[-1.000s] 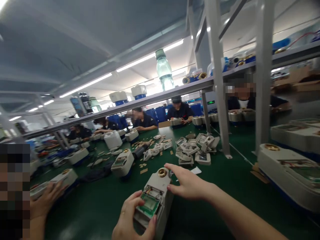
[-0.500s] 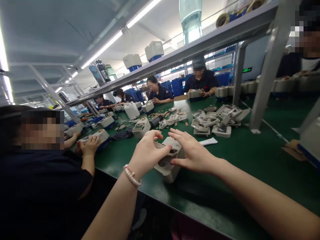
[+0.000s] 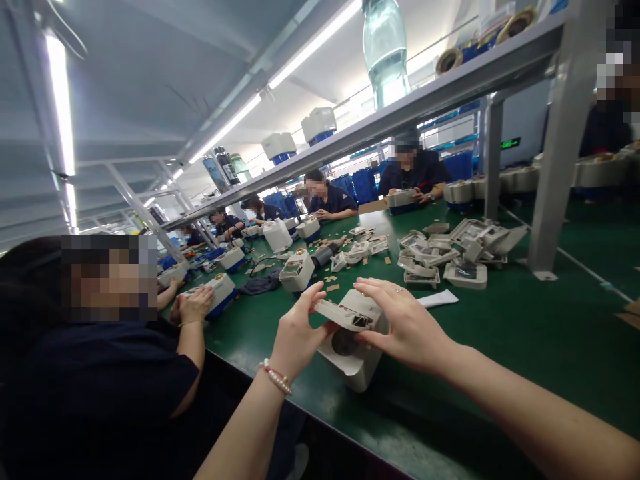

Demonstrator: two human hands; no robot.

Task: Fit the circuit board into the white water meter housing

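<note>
In front of me a cream plastic housing rests on the green table, with a round opening in its upper face. A cream cover with a small dark window sits tilted over that opening. My left hand pinches the cover's left end between thumb and fingers. At its right end, my right hand closes around the cover, thumb underneath and fingers above. The fingers partly hide the cover's ends and the housing behind it.
A pile of cream covers lies beyond my right hand, near a white strip. Another housing stands ahead. A co-worker handles a housing at left. A shelf post rises at right.
The cover's near side has come up off the housing and is now tilted. My right hand has closed in on its right end. The view has shifted slightly.
</note>
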